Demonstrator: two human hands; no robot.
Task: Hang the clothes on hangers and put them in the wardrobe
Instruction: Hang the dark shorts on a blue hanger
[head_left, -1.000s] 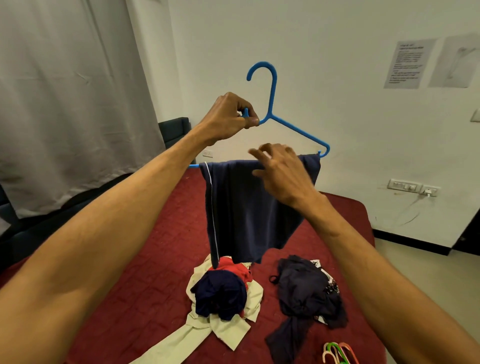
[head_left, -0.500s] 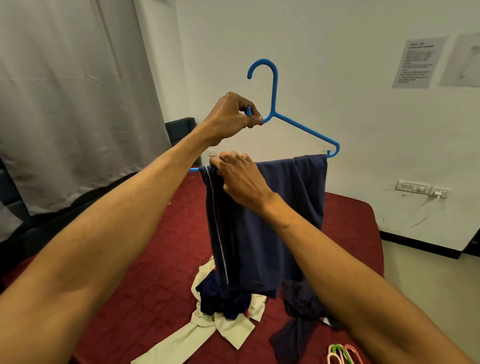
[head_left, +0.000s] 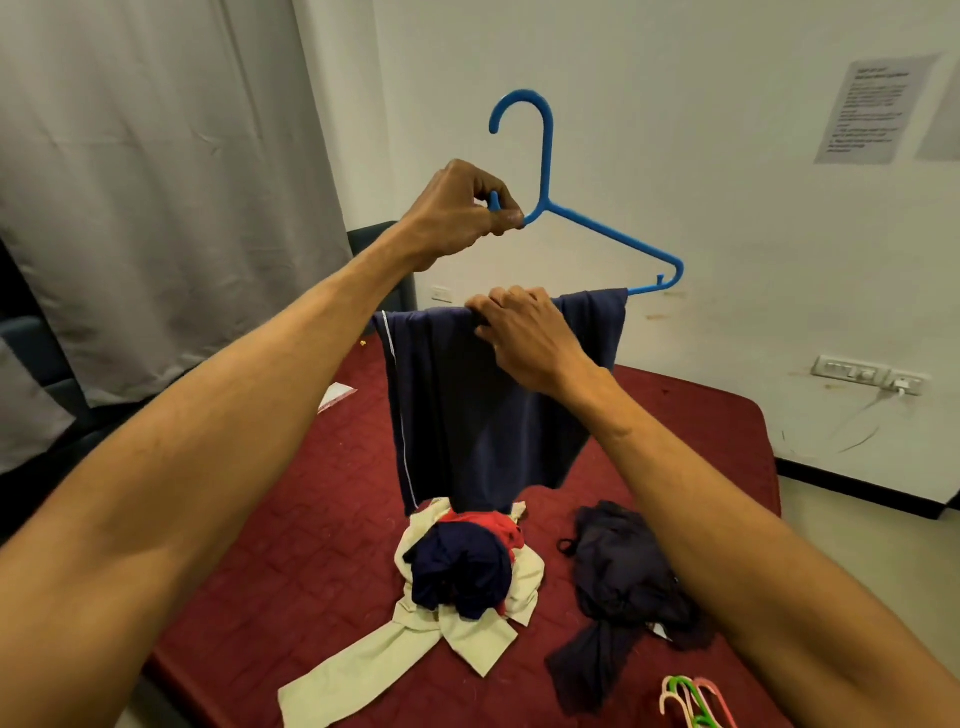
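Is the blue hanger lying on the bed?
No, the left hand holds the blue hanger up above the bed.

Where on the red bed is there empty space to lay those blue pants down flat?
The bed is bare on its left side, between the cream-and-navy clothes pile and the left edge. The far right corner beyond the dark garment is also bare. The middle is crowded, and spare hangers fill the near right.

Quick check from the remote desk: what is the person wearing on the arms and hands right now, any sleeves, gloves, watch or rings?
Both forearms are bare right to the frame's edge; no sleeve or cuff shows. The left hand and right hand wear no gloves. Neither wrist carries a watch, band or bracelet. No ring is clearly visible on any finger, though some fingers are curled out of sight. No markings, tape or cables appear on either arm.
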